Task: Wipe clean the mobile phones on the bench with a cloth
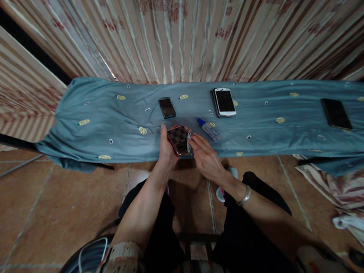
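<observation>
- The left hand is clamped round a phone with a checkered back, which I see just left of the blue-capped bottle, at the near edge of the desk.
- The right hand, nearer the person than the bottle, has its fingers together on a small white wipe, at the phone's right edge.
- The bottle itself lies on its side on a teal cloth with yellow motifs.
- Beyond the bottle and a little right, a white phone lies screen up, a dark edge showing under it.
- Left of the bottle and farther back lies a small black phone.
- Well right of the bottle lies a black rectangular device.
</observation>
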Tool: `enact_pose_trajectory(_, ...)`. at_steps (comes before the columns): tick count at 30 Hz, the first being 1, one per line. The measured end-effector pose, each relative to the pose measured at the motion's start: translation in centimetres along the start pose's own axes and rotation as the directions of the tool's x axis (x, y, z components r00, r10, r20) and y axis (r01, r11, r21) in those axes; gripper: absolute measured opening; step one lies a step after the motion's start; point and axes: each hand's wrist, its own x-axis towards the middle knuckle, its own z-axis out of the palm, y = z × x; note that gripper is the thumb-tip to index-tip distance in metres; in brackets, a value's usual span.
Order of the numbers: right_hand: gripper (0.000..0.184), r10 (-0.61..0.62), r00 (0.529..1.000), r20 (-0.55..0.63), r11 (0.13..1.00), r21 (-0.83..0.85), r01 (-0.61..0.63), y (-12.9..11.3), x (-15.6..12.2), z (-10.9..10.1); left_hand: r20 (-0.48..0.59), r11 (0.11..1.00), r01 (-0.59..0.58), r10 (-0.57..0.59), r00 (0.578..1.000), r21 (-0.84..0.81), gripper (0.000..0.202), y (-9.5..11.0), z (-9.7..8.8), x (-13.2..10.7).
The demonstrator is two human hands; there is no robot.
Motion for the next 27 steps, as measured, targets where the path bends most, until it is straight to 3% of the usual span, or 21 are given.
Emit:
enact_pose_trajectory(8,0.048,-0.015,1.0,-0.005,0.999,0.032,0.015,-1.8,0.1,0.4,0.004,1.0,0.009,-0.009,1.0,-0.002,0.056,0.0,0.1,-0.2)
enact_pose_trajectory(15,0.054,-0.067,0.994,0.083,0.995,0.079,0.061,-3.3,0.2,0.4,-0.037,0.999,0.009,-0.007,0.999,0.043,0.057,-0.2,0.1,-0.2)
enact_pose_trajectory(21,0.052,-0.068,0.99,0.126,0.997,0.04,0.064,-2.8,0.8,-0.2,-0.004,0.997,0.006,-0.006,1.0,0.075,0.058,-0.6,0.7,-0.6)
enact_pose_trajectory(27,0.051,-0.017,0.989,0.15,1.0,0.008,0.016,-1.8,1.4,-0.5,-0.017,0.993,0.091,-0.09,0.996,0.075,0.052,-1.7,0.8,-0.7)
